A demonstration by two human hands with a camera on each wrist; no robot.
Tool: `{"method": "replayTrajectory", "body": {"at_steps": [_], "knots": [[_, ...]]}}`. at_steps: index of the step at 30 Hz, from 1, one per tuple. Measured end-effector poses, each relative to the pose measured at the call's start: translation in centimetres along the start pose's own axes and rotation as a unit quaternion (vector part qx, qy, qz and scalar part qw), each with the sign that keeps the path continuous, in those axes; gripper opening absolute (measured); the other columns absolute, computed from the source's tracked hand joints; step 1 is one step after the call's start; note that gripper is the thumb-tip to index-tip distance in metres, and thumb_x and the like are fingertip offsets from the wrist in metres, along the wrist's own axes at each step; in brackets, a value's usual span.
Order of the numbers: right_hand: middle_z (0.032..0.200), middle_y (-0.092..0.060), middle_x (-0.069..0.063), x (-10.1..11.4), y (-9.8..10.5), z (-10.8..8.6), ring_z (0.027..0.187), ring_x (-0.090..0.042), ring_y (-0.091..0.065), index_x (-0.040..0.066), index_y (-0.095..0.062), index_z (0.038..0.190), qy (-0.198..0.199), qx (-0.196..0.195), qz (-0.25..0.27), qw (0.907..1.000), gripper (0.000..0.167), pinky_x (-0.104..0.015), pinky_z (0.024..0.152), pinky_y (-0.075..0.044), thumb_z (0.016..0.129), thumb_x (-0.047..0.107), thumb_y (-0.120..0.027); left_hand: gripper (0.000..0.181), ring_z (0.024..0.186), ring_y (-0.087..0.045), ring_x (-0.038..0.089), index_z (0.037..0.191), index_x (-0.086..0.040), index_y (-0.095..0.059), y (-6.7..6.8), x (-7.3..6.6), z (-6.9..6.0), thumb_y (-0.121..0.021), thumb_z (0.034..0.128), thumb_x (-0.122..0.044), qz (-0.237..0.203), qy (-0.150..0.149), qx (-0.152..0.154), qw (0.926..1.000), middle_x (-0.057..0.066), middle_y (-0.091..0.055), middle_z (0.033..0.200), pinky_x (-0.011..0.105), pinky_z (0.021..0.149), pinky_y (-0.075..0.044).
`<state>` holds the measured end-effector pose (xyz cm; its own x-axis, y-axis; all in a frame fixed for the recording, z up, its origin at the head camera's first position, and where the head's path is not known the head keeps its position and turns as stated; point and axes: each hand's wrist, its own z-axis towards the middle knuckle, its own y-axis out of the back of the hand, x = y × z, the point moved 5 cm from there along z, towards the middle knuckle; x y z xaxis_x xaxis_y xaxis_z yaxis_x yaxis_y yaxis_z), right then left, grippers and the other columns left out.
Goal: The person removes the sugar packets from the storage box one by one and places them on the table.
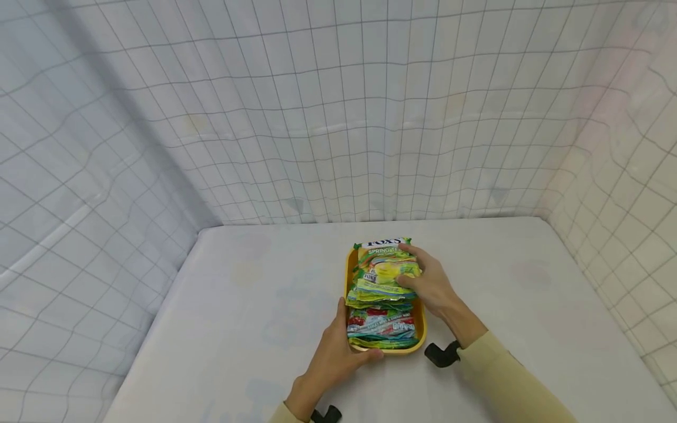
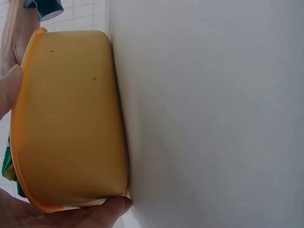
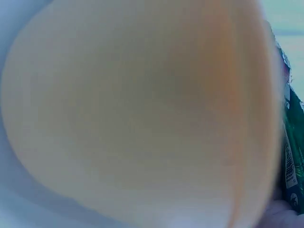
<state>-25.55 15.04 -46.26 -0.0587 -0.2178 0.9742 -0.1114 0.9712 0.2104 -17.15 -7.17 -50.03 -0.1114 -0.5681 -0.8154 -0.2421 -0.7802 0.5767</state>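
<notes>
A yellow plastic tub [image 1: 421,329] stands on the white table, holding several candy packets. My left hand [image 1: 335,346] grips its near left corner, thumb along the near rim and fingers on the left side; in the left wrist view, fingers [image 2: 111,211] press the tub wall [image 2: 71,114]. My right hand [image 1: 432,283] holds a green and yellow Fox's candy packet [image 1: 383,267] by its right edge, thumb on its front; some fingers are hidden. Nearer to me in the tub lie red and blue candy packets [image 1: 381,323]. The right wrist view shows the blurred tub wall [image 3: 133,109] close up.
White table surface [image 1: 254,329] surrounds the tub. Pale grid-patterned cloth walls [image 1: 344,129] rise at the back and on both sides. A dark wrist camera mount [image 1: 443,355] sits at my right wrist, beside the tub's near right corner.
</notes>
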Motion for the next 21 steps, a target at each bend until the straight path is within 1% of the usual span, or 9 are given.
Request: {"method": "replayTrajectory", "body": {"at_steps": [4,6,9,11,17,21], "knots": [[0.164,-0.028,-0.015,0.1,1.3,0.0,0.149,-0.039,-0.024,0.023,-0.042,0.156,0.014,-0.013,-0.031,0.9993,0.071,-0.061,0.115,-0.027,0.093,0.005,-0.07,0.133,0.139,-0.044,0.038,0.162,0.001,-0.005,0.0,-0.1,0.0,-0.085,0.075,-0.059,-0.001,0.005,0.001,1.0,0.022,-0.037,0.157,0.055,0.108,-0.041],[0.164,-0.028,-0.015,0.0,1.9,0.0,0.148,-0.039,-0.025,0.023,-0.041,0.157,0.018,-0.016,-0.042,0.9988,0.071,-0.061,0.116,-0.025,0.094,0.006,-0.07,0.132,0.138,-0.044,0.039,0.162,0.002,-0.005,0.0,-0.2,0.0,-0.085,0.0754,-0.059,0.002,0.004,0.0,1.0,0.023,-0.037,0.157,0.056,0.107,-0.042],[0.163,-0.03,-0.017,-0.2,2.7,0.1,0.141,-0.039,-0.036,0.023,-0.04,0.157,0.02,-0.022,-0.049,0.9983,0.072,-0.06,0.114,-0.029,0.094,0.005,-0.07,0.133,0.137,-0.045,0.041,0.161,0.003,-0.005,0.0,-0.2,-0.1,-0.085,0.0755,-0.059,0.009,0.005,-0.002,0.9999,0.024,-0.038,0.156,0.057,0.105,-0.042],[0.162,-0.031,-0.018,-0.4,3.2,0.1,0.132,-0.037,-0.044,0.022,-0.039,0.158,0.023,-0.025,-0.046,0.9983,0.073,-0.057,0.111,-0.033,0.094,0.005,-0.07,0.133,0.137,-0.045,0.041,0.161,0.003,-0.005,0.0,-0.2,-0.1,-0.085,0.0756,-0.059,0.012,0.006,-0.002,0.9999,0.024,-0.038,0.156,0.057,0.105,-0.043],[0.161,-0.032,-0.017,-0.5,4.4,-0.1,0.123,-0.035,-0.047,0.022,-0.039,0.158,0.033,-0.03,-0.042,0.9981,0.074,-0.054,0.107,-0.037,0.093,0.005,-0.07,0.132,0.137,-0.046,0.038,0.162,0.002,-0.003,-0.1,-0.1,-0.1,-0.085,0.0764,-0.058,0.004,0.004,0.0,1.0,0.022,-0.039,0.156,0.055,0.107,-0.042],[0.153,-0.041,-0.018,-1.0,5.1,-0.1,0.108,-0.032,-0.056,0.023,-0.038,0.159,0.029,-0.036,-0.061,0.9971,0.074,-0.046,0.097,-0.044,0.094,0.007,-0.069,0.132,0.136,-0.047,0.037,0.162,0.002,-0.003,-0.2,-0.2,-0.1,-0.085,0.0768,-0.057,0.001,0.002,0.001,1.0,0.022,-0.04,0.154,0.055,0.106,-0.042]]}}
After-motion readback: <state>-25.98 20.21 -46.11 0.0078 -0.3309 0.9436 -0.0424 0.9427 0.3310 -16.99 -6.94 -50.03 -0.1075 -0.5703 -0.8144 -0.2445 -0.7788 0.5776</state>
